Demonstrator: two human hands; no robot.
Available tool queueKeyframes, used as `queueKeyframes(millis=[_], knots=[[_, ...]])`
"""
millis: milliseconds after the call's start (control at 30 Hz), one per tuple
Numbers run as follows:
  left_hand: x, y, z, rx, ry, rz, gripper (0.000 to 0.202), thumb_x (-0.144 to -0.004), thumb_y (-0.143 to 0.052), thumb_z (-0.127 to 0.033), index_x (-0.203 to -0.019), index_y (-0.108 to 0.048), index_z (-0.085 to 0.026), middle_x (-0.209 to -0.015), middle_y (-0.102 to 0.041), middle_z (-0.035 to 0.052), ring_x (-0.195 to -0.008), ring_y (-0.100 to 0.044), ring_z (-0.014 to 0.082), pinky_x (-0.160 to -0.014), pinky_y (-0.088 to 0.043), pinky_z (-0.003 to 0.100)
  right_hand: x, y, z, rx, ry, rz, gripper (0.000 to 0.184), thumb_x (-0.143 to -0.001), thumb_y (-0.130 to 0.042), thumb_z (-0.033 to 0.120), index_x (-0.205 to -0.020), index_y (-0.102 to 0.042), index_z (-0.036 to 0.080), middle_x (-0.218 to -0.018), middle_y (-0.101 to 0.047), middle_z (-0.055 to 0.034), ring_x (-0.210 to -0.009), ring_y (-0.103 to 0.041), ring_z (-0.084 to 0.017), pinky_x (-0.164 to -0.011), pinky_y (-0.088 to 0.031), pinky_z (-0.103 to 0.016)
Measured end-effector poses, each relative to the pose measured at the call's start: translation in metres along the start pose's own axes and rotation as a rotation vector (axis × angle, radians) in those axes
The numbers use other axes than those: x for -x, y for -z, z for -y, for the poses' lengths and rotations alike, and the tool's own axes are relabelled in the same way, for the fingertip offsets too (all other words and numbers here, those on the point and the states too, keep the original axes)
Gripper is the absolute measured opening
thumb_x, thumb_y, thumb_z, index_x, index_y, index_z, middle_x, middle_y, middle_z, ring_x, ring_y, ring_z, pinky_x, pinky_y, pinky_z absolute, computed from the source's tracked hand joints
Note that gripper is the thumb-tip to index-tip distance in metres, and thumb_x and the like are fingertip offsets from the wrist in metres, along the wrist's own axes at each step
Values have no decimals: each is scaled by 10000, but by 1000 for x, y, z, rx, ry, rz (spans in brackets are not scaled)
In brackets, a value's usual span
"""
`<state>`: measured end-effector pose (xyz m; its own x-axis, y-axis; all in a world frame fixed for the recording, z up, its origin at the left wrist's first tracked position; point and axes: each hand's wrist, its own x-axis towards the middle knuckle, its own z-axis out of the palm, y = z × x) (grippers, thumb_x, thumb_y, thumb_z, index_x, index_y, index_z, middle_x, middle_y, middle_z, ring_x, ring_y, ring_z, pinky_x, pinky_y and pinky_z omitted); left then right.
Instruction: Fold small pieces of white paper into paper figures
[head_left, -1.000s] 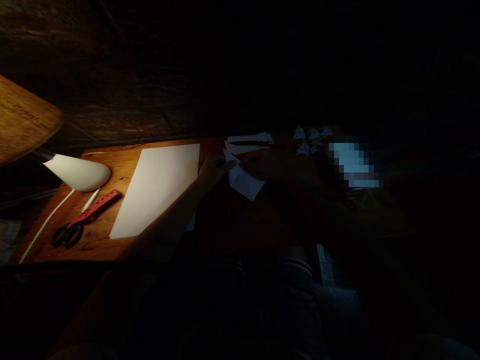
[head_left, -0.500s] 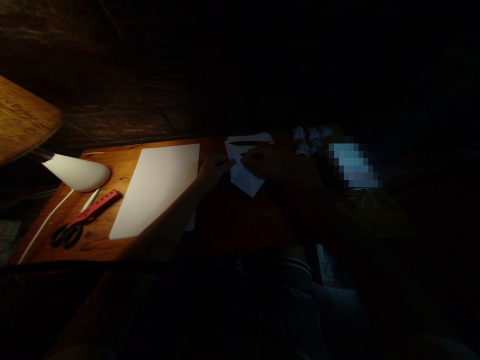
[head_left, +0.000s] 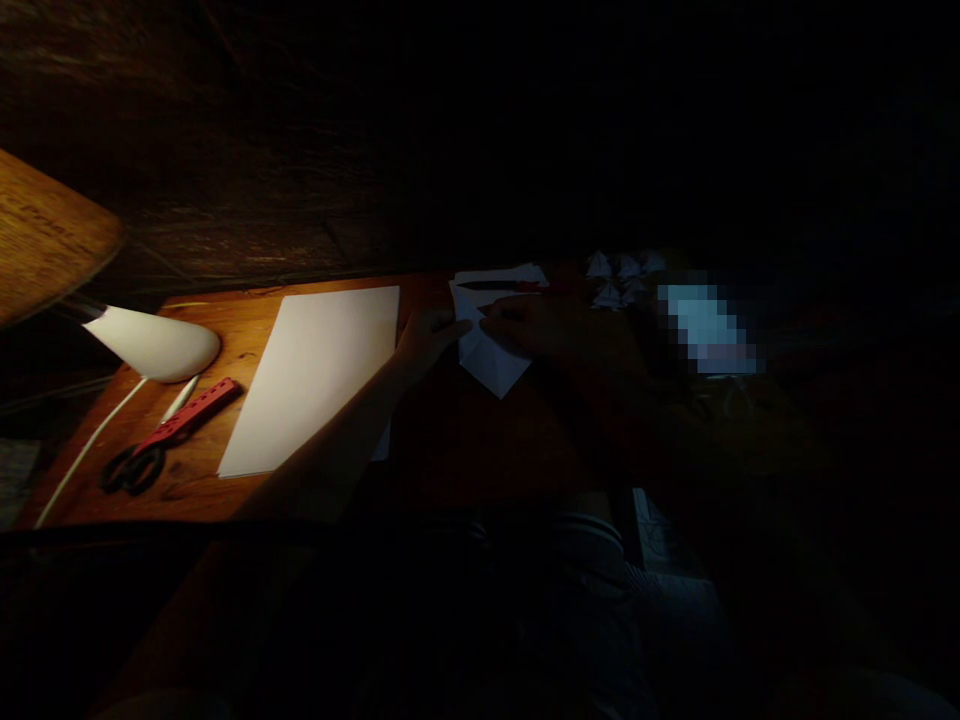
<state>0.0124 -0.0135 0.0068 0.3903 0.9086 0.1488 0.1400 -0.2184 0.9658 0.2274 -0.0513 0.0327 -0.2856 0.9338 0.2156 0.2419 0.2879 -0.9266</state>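
A folded sheet of white paper [head_left: 495, 368], its pointed corner toward me, is between my two hands on the dim middle of the table. My left hand [head_left: 431, 333] is closed on its left edge, thumb reaching over the paper. From the other side, my right hand [head_left: 525, 325] pinches the paper's right part, fingers bent and partly lost in shadow. Just beyond the hands, a dark-bladed knife with a red handle [head_left: 487, 286] lies across more white paper [head_left: 499, 273].
At left stand a lit lamp [head_left: 161, 345] and its cord, by scissors [head_left: 187, 415] in a red cover. A stack of white paper [head_left: 322, 370] lies under my left forearm. Several small folded paper pieces [head_left: 607, 293] sit back right, near a blurred bright screen [head_left: 709, 328].
The folded paper's near point has shifted slightly left and toward me. My right hand has moved a little left with it; the left hand looks nearly still.
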Motion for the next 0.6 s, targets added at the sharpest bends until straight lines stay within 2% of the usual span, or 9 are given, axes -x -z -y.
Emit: queueKeyframes(millis=[167,333,433,600], knots=[[1,0,-3,20,47,18,263,-803,-829,-381,-732,-718,-155,-691,-678,7,-641,-589,138,-571,-433,246,1,0,2,41,18,51,492,-851,-719,616,-665,-523,205,-669,-453,36,-659,-395,-112,-623,-359,-271],[0,-1,0,3,32,-2,278,-815,-814,-384,-706,-688,-163,-679,-654,2,-651,-585,141,-574,-426,248,0,-1,0,65,30,23,379,-891,-685,464,-669,-519,205,-676,-459,36,-649,-380,-110,-621,-345,-270],[-1,-1,2,-15,-2,-14,299,-818,-823,-386,-684,-662,-174,-668,-640,-2,-668,-591,148,-578,-433,250,1,-1,2,58,33,29,360,-891,-680,430,-664,-510,207,-670,-456,40,-639,-382,-107,-619,-345,-270],[-1,-1,-3,-18,-27,-8,411,-841,-782,-496,-638,-603,-187,-625,-566,-12,-632,-517,135,-561,-385,248,0,2,4,63,9,-7,417,-882,-712,481,-653,-494,210,-670,-458,38,-647,-393,-107,-608,-337,-270]])
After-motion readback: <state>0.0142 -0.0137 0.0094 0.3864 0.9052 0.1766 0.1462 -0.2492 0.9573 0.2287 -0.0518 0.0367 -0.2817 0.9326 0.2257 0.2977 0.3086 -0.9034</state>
